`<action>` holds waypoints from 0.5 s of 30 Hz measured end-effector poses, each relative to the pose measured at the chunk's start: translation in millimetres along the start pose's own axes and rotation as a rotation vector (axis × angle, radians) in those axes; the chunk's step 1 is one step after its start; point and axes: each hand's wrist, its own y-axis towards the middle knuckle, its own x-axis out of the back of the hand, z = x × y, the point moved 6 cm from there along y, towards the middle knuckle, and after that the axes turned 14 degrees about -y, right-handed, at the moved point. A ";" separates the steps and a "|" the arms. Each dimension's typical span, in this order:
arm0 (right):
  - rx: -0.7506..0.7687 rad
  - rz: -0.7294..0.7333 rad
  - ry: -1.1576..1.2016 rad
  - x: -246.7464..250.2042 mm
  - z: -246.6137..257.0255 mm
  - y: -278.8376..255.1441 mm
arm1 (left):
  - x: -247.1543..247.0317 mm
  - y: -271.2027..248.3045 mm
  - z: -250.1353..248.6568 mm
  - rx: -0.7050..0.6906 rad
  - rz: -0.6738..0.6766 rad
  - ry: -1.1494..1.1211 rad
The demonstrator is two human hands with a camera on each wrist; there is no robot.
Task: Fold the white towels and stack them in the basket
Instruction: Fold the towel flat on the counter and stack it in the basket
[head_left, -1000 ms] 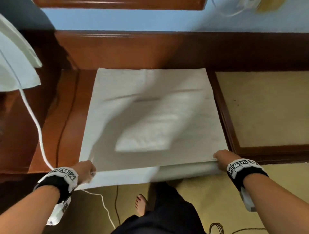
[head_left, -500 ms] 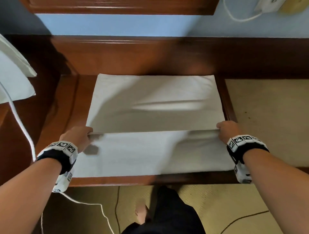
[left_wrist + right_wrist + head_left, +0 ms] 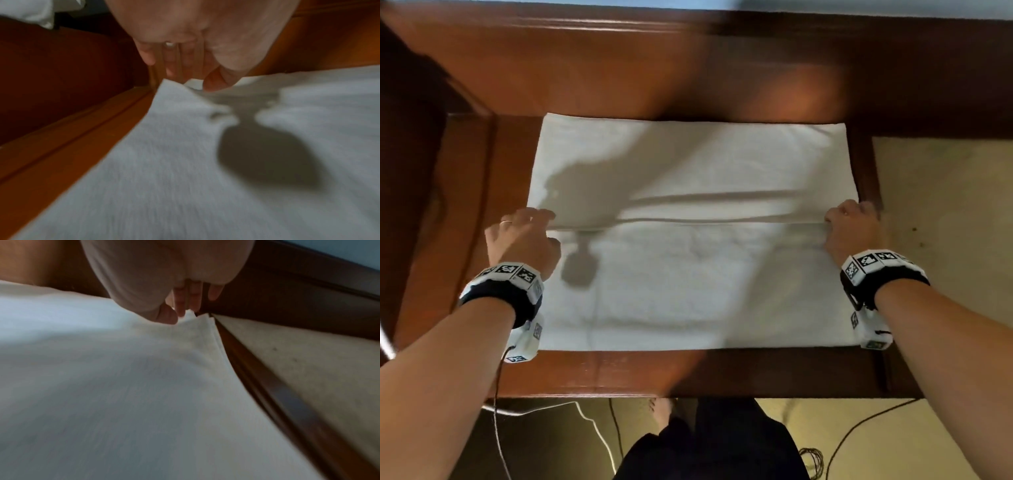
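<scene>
A white towel [image 3: 688, 281] lies spread on the wooden table [image 3: 619, 373]. Its near part is folded over, with the folded-over edge running across the middle. My left hand [image 3: 541, 221] pinches the left corner of that edge between thumb and fingers; in the left wrist view the left hand [image 3: 191, 79] has its thumb on top of the towel [image 3: 185, 162]. My right hand [image 3: 839, 219] pinches the right corner, and the right wrist view shows the right hand [image 3: 176, 316] with several layers of towel [image 3: 102, 369] under its thumb. No basket is in view.
A beige padded surface [image 3: 945, 222] adjoins the table on the right, behind a dark wooden rim [image 3: 267, 378]. A wooden backboard [image 3: 654, 61] rises at the far side. More white cloth [image 3: 26, 13] lies off to the left. Cables [image 3: 592, 425] trail on the floor by my foot.
Both hands have carried the towel's near edge away from me, from the table's front edge to the middle of the towel. The towel now lies doubled over its near half.
</scene>
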 end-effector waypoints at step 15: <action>0.068 0.170 0.134 -92.0 83.7 -168.5 | -126.0 -161.7 35.1 -0.160 0.266 -0.002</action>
